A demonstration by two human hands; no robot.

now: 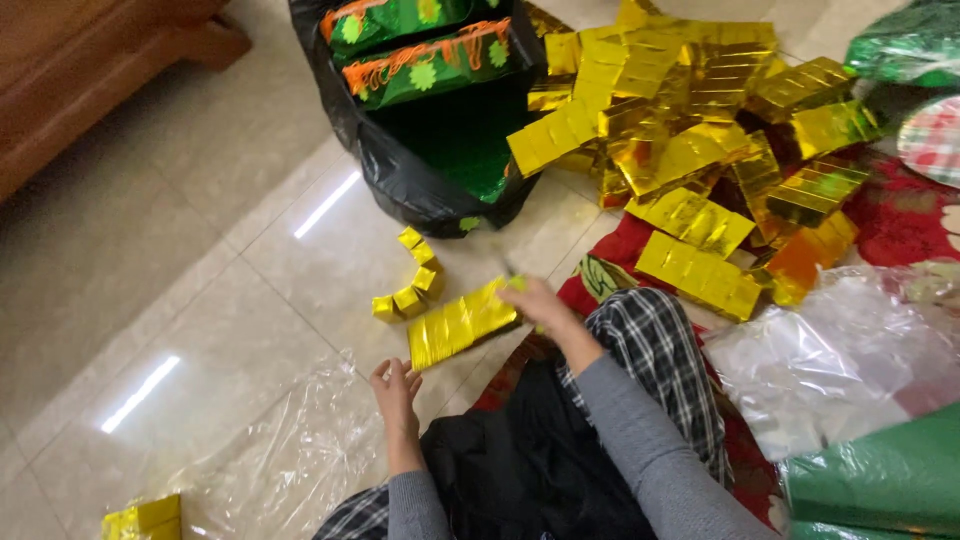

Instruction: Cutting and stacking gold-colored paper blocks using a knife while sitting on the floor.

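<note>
right hand [537, 303]: grips end of gold foil strip [462, 324], centre frame on tile floor [200, 250] | left hand [393, 385]: fingers curled, empty, beside clear plastic sheet [290, 450] | gold pile [700, 150] upper right | black bag [430, 190] top centre

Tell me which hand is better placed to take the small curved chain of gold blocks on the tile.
Probably the left. The left hand is empty on the floor, just below the curved chain of gold blocks. The right hand already has its grip on the gold foil strip.
</note>
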